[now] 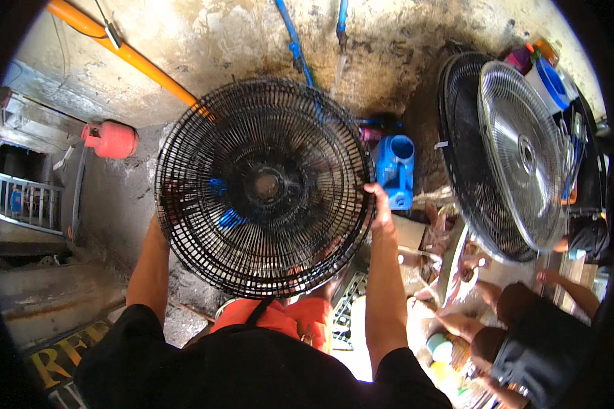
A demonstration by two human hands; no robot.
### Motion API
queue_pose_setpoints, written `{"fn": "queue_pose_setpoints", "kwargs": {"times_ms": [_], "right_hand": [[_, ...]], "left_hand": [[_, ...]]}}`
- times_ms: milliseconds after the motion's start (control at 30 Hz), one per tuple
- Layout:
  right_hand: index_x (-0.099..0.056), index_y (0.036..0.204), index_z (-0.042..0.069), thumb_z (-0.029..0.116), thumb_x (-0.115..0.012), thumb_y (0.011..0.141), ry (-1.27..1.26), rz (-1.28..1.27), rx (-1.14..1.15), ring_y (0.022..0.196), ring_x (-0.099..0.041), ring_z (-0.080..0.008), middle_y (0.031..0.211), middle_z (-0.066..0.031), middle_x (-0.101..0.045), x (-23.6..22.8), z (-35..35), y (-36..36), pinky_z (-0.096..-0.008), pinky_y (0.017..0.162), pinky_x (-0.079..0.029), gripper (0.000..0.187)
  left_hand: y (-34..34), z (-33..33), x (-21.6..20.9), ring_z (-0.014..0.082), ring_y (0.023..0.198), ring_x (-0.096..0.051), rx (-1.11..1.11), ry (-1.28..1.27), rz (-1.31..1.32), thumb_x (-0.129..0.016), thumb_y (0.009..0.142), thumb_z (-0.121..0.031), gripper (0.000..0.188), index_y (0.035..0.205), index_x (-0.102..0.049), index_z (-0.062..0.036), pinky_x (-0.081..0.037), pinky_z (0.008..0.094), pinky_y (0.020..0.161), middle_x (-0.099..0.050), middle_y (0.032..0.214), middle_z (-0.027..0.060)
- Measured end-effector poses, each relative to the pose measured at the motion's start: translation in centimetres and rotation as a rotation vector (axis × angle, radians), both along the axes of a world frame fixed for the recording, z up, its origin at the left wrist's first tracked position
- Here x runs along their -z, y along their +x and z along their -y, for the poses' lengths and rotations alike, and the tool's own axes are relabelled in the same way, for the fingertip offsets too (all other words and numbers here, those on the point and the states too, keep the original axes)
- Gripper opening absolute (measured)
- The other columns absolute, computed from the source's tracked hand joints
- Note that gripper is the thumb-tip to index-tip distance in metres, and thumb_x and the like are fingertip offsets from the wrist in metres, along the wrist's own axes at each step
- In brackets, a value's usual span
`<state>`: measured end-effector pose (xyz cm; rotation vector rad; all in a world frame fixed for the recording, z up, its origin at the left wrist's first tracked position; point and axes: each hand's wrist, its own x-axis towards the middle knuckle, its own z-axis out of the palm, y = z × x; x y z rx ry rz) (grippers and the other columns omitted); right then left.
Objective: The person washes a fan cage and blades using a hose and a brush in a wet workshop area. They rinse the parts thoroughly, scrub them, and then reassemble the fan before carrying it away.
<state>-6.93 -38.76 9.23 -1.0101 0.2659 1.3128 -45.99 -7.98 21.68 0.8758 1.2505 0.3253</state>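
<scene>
A large round black fan grille hangs in front of me, held up between both hands. Its wires look wet, and small blue patches show left of the hub. My right hand is closed on the grille's right rim, thumb at the front. At the left rim my left hand grips the other side, mostly hidden behind the wires. Just beyond my right hand stands a blue plastic jug with a wide round opening. Water runs from a tap on a blue pipe behind the grille.
A silver fan grille leans against a black one at the right. Buckets and tubs stand behind them. A red gas cylinder sits at the left, near an orange pipe. Other people crouch at lower right.
</scene>
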Motion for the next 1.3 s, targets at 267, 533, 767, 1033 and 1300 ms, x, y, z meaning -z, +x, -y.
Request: {"fn": "queue_pose_setpoints", "kwargs": {"times_ms": [267, 533, 767, 1033, 1300], "right_hand": [[-0.066, 0.100, 0.012, 0.032, -0.067, 0.077, -0.033, 0.009, 0.096, 0.075, -0.063, -0.0192, 0.085, -0.0032, -0.066, 15.2, 1.1, 6.2, -0.0326, 0.066, -0.052, 0.031], [-0.061, 0.105, 0.010, 0.021, -0.068, 0.069, -0.264, 0.032, 0.205, 0.074, -0.061, -0.0202, 0.086, -0.0026, -0.061, 30.6, -2.8, 8.1, -0.0351, 0.066, -0.055, 0.039], [-0.050, 0.138, 0.024, 0.017, -0.061, 0.071, -0.348, 0.102, 0.151, 0.088, -0.066, -0.0236, 0.101, -0.0034, -0.066, 43.4, -6.7, 12.2, -0.0429, 0.077, -0.056, 0.068], [-0.055, 0.132, 0.009, 0.036, -0.066, 0.094, -0.716, 0.302, -0.017, 0.105, -0.063, -0.0174, 0.122, -0.0070, -0.063, 41.5, -9.5, 12.6, -0.0379, 0.091, -0.054, 0.048], [-0.020, 0.158, 0.025, 0.039, -0.073, 0.087, -0.937, 0.617, -0.384, 0.133, -0.049, -0.0266, 0.150, -0.0153, -0.045, 26.7, -12.1, -7.5, -0.0353, 0.104, -0.043, 0.089]], "left_hand": [[8.5, -5.1, 20.2, 0.0223, 0.114, -0.059, -0.044, -0.153, -0.132, -0.048, 0.099, -0.051, 0.054, 0.137, -0.053, -0.0117, -0.048, 0.0407, 0.097, -0.060, 0.129, 0.0046], [11.2, -12.7, 45.7, 0.0226, 0.115, -0.058, -0.049, -0.252, -0.219, -0.048, 0.099, -0.052, 0.055, 0.138, -0.052, -0.0122, -0.048, 0.0408, 0.098, -0.059, 0.132, 0.0044], [13.0, -18.0, 64.7, 0.0230, 0.117, -0.058, -0.006, -0.309, -0.309, -0.048, 0.099, -0.052, 0.056, 0.139, -0.051, -0.0127, -0.047, 0.0409, 0.098, -0.059, 0.134, 0.0042], [13.2, -19.2, 68.7, 0.0233, 0.119, -0.057, 0.180, -0.359, -0.467, -0.048, 0.098, -0.053, 0.058, 0.140, -0.050, -0.0132, -0.047, 0.0410, 0.099, -0.058, 0.136, 0.0041], [24.5, -17.0, 27.5, 0.0335, 0.129, -0.051, 0.611, 0.715, 0.033, -0.052, 0.102, -0.031, 0.053, 0.142, -0.043, 0.0016, -0.040, 0.0444, 0.107, -0.049, 0.141, 0.0223]]}}
